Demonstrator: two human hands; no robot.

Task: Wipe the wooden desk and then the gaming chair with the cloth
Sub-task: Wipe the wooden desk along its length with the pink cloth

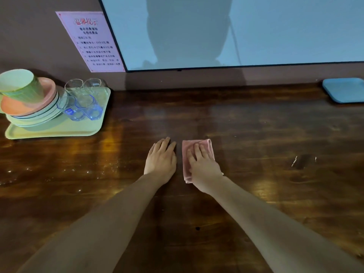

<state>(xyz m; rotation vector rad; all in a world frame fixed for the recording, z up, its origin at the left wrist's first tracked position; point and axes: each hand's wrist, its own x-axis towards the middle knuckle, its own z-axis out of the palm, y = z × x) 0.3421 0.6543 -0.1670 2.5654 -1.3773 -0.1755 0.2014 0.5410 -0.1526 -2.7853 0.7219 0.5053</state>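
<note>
My right hand [203, 166] presses flat, fingers straight, on the folded pink cloth [187, 154] at the middle of the wooden desk [256, 134]. My left hand [161, 158] rests flat just beside it.

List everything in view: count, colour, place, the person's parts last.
wooden desk: one, dark brown, foreground
cloth: one, pink, desk centre
green tray: one, pale green, desk's left rear
plates: stack, pink atop pale, on green tray
cup: one, green, tilted on plates
clear glasses: two, clear, on green tray
blue glasses: two, blue, on green tray
blue tray: one, blue, desk's right rear
notice: one, pink, wall
screen: one, pale, black-framed, wall
left grip: one, bare, flat on desk beside cloth
right grip: one, bare, pressing cloth
</note>
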